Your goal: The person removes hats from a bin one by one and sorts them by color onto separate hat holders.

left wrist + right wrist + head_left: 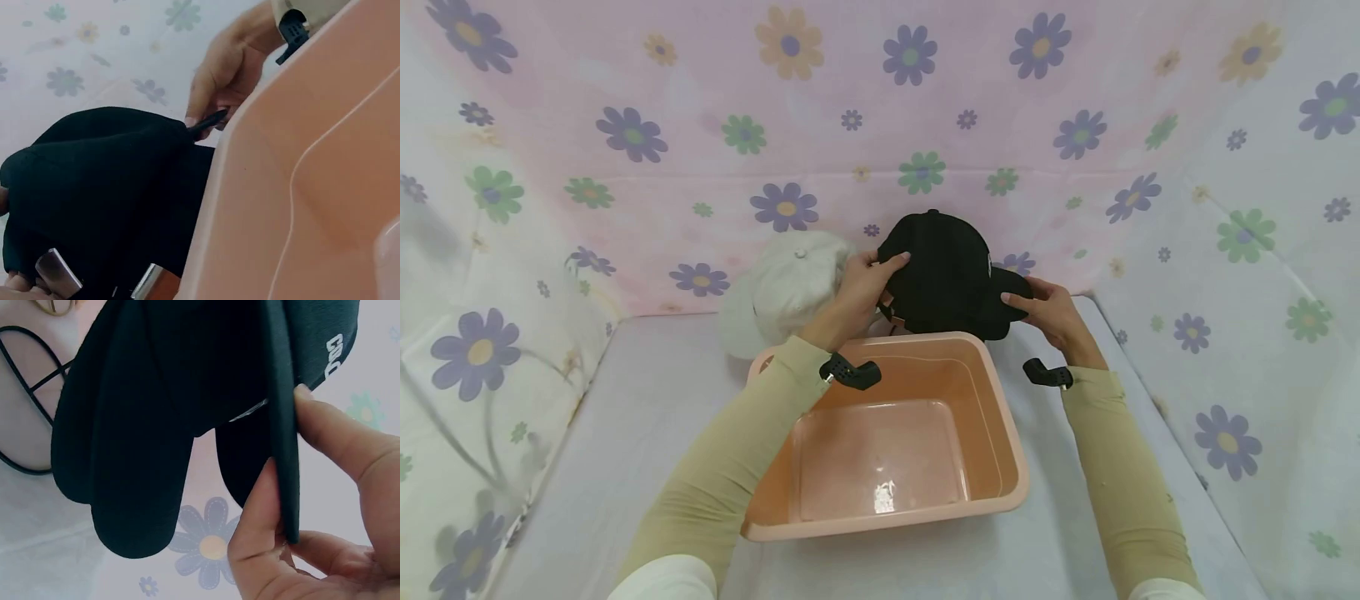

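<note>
A black cap is held up behind the basin's far rim, its brim pointing right. My left hand grips the back of its crown, thumb on the near side. With thumb and fingers, my right hand pinches the brim; white lettering shows on the crown beside it. More black brims hang close by in the right wrist view, so other black caps seem to lie underneath or against it. Metal strap clasps show in the left wrist view. To the left sits an off-white cap, partly behind my left hand.
A peach plastic basin stands on the white-covered table, in front of the caps and below my forearms. Flower-printed cloth walls the back and both sides. A thin black loop lies left in the right wrist view.
</note>
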The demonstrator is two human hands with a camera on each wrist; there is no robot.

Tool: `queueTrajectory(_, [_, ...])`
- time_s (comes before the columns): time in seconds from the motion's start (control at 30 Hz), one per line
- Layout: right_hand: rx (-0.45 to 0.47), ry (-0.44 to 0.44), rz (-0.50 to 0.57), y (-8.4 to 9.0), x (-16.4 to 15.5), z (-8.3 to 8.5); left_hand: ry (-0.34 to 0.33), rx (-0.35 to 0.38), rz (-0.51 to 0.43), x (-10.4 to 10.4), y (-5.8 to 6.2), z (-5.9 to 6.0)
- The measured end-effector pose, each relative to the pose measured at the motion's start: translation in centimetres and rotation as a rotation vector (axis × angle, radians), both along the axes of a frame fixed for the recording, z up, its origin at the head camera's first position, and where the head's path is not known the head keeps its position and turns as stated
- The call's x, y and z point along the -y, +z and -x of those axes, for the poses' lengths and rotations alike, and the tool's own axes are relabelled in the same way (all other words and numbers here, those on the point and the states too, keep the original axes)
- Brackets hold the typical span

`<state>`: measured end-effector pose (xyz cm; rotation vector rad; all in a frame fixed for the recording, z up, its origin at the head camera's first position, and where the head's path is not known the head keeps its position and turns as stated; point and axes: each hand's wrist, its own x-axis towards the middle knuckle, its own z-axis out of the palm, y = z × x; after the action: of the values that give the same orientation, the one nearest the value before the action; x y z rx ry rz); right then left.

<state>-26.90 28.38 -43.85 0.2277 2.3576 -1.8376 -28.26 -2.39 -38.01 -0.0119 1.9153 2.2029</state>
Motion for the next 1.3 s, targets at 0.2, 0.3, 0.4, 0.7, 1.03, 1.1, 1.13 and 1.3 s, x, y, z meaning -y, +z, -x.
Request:
queueTrajectory(0.2, [0.055,-0.004,-0.041,-0.3,-0.2,0.1,-0.027,0.048,0.106,0.0,-0.4,-0.5])
queueTrajectory(0.3, [0.062,0.010,-0.074,-0.5,-0.3,-0.1,-0.031,0.049,0.118,-0.1,-0.7,-0.8])
queueTrajectory(0.4, [0.066,0.037,-0.112,-0.3,-0.3,-0.1,-0.011,0.035,0.150,-0.2,-1.1,-0.9])
queueTrajectory(0.7, [0.167,0.146,-0.032,-1.3,-0.6,0.3,-0.025,0.033,0.214,-0.6,-2.2,-1.2])
queueTrajectory(1.03, [0.161,0.194,-0.033,-1.7,-1.5,0.9,-0.055,0.038,0.219,-1.1,-2.0,-1.3])
queueTrajectory(1.1, [0.160,0.200,-0.039,-1.8,-1.6,0.9,-0.091,0.016,0.230,-1.1,-1.7,-1.4])
queueTrajectory(1.13, [0.159,0.203,-0.045,-1.8,-1.7,1.0,-0.111,0.010,0.246,-1.0,-1.5,-1.5])
queueTrajectory(1.3, [0.139,0.217,-0.094,-1.7,-1.9,1.0,-0.251,0.006,0.407,-0.2,0.4,-2.0])
